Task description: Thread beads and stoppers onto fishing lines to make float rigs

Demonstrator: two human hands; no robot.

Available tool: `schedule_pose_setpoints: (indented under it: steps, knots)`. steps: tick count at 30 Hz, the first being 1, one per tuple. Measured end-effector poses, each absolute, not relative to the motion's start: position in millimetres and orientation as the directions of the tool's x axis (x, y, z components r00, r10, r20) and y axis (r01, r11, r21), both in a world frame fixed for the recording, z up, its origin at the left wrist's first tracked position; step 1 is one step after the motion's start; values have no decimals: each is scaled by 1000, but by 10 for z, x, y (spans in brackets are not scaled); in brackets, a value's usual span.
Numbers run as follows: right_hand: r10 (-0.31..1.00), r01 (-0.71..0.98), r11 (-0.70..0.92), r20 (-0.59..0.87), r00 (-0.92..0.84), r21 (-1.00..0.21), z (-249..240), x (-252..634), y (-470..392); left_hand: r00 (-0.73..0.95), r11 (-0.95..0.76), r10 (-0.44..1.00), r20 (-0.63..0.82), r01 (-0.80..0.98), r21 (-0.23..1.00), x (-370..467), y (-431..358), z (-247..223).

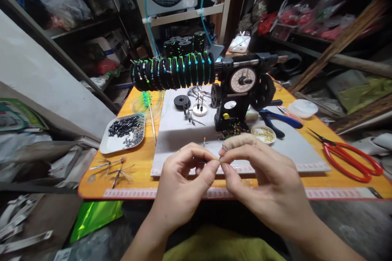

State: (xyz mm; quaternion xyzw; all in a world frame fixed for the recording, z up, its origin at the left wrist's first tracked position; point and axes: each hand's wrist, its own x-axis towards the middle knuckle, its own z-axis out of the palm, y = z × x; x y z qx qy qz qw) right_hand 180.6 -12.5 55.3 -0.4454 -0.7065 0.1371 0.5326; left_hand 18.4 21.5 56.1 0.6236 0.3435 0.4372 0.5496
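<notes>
Above the front edge of the white board [171,151], my left hand [186,179] and my right hand [263,175] meet fingertip to fingertip. Each is closed in a pinch of thumb and fingers around something tiny, too small to name. One finger of the right hand is wrapped in beige tape. Just beyond the fingers stands a black hand-cranked winding machine [234,106] with a round dial. Its horizontal shaft carries a row of black spools [173,71] hung with green and blue pieces. A dish of small gold pieces [263,134] lies behind my right hand.
On the left a white tray [105,144] holds black tubes and grey bits. Wire pieces [118,173] lie near the front-left edge. Red-handled scissors [352,159] and blue-black pliers [280,120] are on the right. A measuring tape strip [337,193] runs along the table's front edge.
</notes>
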Motion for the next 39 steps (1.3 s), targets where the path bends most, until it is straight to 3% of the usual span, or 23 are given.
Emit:
schedule_pose_setpoints:
  steps: [4, 8, 10, 13, 16, 18, 21, 25, 27, 29, 34, 39]
  knots:
    - [622, 608, 637, 782, -42, -474, 493, 1814, -114, 437, -114, 891, 125, -52, 992, 165, 230, 581]
    - [436, 661, 727, 869, -234, -186, 453, 1880, -102, 498, -48, 864, 80, -77, 996, 158, 249, 631]
    - [401, 645, 755, 862, -309, -119, 453, 1898, -97, 491, -79, 867, 92, -47, 996, 158, 252, 636]
    - [496, 648, 718, 840, -219, -255, 478, 1879, -96, 411, -315, 868, 280, 17, 949, 169, 245, 595]
    - [664, 568, 648, 742, -96, -507, 511, 1843, -100, 315, -663, 727, 610, 94, 742, 181, 235, 526]
    - [728, 507, 622, 679, -92, -597, 529, 1833, -105, 308, -779, 621, 721, 137, 612, 173, 236, 495]
    - [763, 493, 598, 637, -108, -632, 553, 1847, -115, 381, -837, 545, 747, 190, 514, 133, 252, 490]
    - [726, 549, 639, 658, -200, -539, 589, 1889, -120, 476, -878, 477, 739, 235, 416, 91, 286, 537]
    - [704, 570, 661, 666, -247, -488, 602, 1905, -116, 462, -851, 525, 715, 247, 464, 100, 291, 573]
    - [696, 581, 670, 663, -276, -462, 609, 1909, -110, 419, -772, 630, 654, 238, 590, 123, 283, 610]
    - [718, 527, 663, 651, -246, -532, 628, 1859, -87, 390, -363, 861, 326, 21, 932, 167, 239, 650]
    - [748, 475, 635, 637, -184, -609, 615, 1809, -82, 441, -40, 888, 128, -203, 978, 168, 239, 607]
